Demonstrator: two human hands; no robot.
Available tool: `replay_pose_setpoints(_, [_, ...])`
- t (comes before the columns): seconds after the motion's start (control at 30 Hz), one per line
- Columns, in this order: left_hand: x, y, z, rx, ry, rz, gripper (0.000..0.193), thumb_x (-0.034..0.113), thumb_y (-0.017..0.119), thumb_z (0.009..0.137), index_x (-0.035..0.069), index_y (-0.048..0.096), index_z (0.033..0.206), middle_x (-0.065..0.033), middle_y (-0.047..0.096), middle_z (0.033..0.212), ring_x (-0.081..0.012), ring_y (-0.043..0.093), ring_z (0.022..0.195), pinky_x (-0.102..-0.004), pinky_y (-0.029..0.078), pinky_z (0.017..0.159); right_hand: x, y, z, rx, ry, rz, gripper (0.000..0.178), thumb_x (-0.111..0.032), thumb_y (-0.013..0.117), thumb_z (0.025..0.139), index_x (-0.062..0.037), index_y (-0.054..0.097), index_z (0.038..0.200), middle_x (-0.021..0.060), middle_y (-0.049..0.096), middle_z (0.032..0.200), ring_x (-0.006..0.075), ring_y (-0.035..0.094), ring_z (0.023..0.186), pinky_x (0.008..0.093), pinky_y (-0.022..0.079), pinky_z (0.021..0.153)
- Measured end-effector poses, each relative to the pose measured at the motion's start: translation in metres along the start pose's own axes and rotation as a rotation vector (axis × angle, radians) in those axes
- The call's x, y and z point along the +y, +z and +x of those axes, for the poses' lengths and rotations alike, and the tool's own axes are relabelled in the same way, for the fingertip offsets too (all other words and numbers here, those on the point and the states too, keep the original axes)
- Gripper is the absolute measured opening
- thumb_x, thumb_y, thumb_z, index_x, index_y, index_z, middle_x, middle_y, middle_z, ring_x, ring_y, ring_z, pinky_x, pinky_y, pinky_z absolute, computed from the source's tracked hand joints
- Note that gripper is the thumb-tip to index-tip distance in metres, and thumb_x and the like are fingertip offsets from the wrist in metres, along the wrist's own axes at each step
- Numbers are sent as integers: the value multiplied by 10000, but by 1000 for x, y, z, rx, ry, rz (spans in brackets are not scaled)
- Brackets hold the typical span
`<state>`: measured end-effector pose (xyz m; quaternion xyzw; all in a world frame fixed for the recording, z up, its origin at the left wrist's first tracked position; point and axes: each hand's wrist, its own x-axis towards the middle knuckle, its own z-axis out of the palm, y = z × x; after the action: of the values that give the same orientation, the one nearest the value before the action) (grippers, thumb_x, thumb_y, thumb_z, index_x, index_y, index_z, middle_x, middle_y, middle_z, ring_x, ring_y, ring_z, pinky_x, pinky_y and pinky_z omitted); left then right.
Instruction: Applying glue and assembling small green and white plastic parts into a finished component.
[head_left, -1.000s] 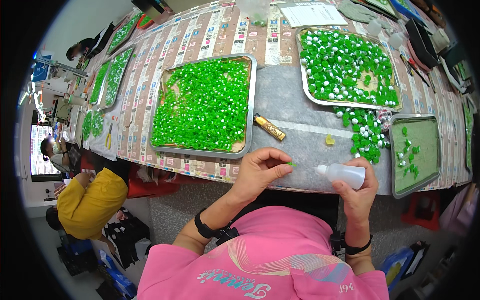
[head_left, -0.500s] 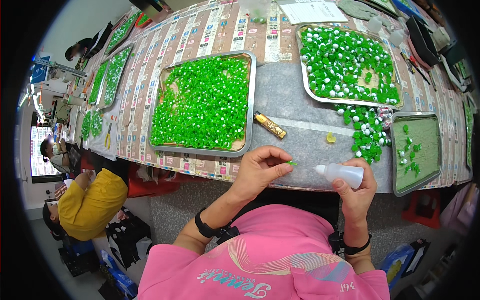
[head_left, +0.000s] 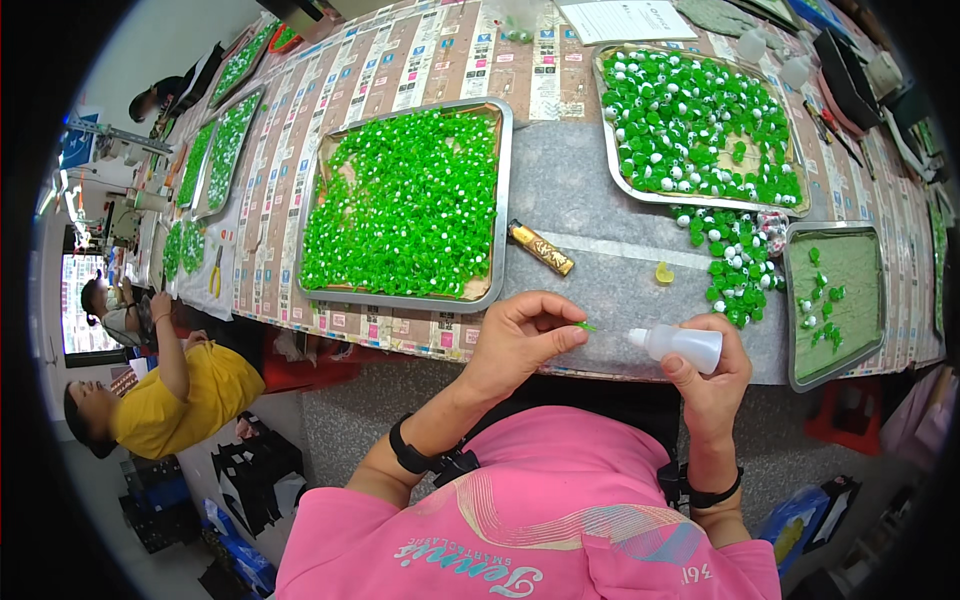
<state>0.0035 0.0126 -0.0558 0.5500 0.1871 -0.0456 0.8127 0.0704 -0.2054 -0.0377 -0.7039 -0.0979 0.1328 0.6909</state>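
Between thumb and forefinger, my left hand (head_left: 520,345) pinches a small green plastic piece (head_left: 587,326) above the table's front edge. My right hand (head_left: 715,370) is wrapped round a translucent white squeeze bottle (head_left: 684,347). The bottle lies on its side in the grip, its nozzle pointing left toward the green piece, with a gap between them. Beyond my right hand is a loose pile of green pieces with white balls (head_left: 735,265). A small yellow piece (head_left: 663,273) and a gold-and-black tube-like object (head_left: 541,248) lie on the grey cloth (head_left: 570,180).
A large metal tray (head_left: 506,170) of small green pieces stands left. Another tray (head_left: 625,195) of green pieces with white balls is at the back right. A shallower tray (head_left: 790,300) holds several pieces at right. A person in yellow (head_left: 190,400) sits at the left.
The person in yellow has turned and raised an arm. My hands and the bottle have hardly moved.
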Motion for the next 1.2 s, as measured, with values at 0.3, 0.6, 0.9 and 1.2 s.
replay_pose_setpoints(0.3, [-1, 0, 1, -6, -21, -45, 137, 55, 626, 866, -26, 601, 973, -68, 632, 869, -143, 640, 776, -261, 551, 712, -2, 1, -1, 42, -8, 66, 395, -239, 812, 709, -14, 583, 938, 28, 548, 895, 107, 535, 800, 237, 433, 710])
replay_pose_setpoints(0.6, [-2, 0, 3, -33, -32, -49, 161, 110, 604, 892, -28, 599, 975, -68, 624, 856, -142, 635, 763, -258, 546, 708, -1, 1, -1, 62, 4, 80, 397, -234, 814, 708, -13, 583, 944, 26, 545, 899, 100, 535, 804, 228, 436, 702])
replay_pose_setpoints(0.9, [-3, 0, 3, -31, -43, -44, 153, 101, 605, 890, -35, 604, 962, -73, 623, 853, -146, 634, 758, -257, 544, 709, 2, 1, 0, 47, -6, 58, 393, -210, 810, 713, -12, 578, 961, 27, 542, 923, 103, 540, 814, 231, 444, 706])
replay_pose_setpoints(1.2, [0, -1, 3, -34, -61, -17, 151, 89, 606, 887, -42, 602, 962, -71, 625, 853, -147, 639, 756, -254, 543, 712, 4, 2, 0, 38, -4, 54, 396, -218, 809, 713, -11, 578, 959, 32, 542, 916, 106, 535, 813, 236, 436, 711])
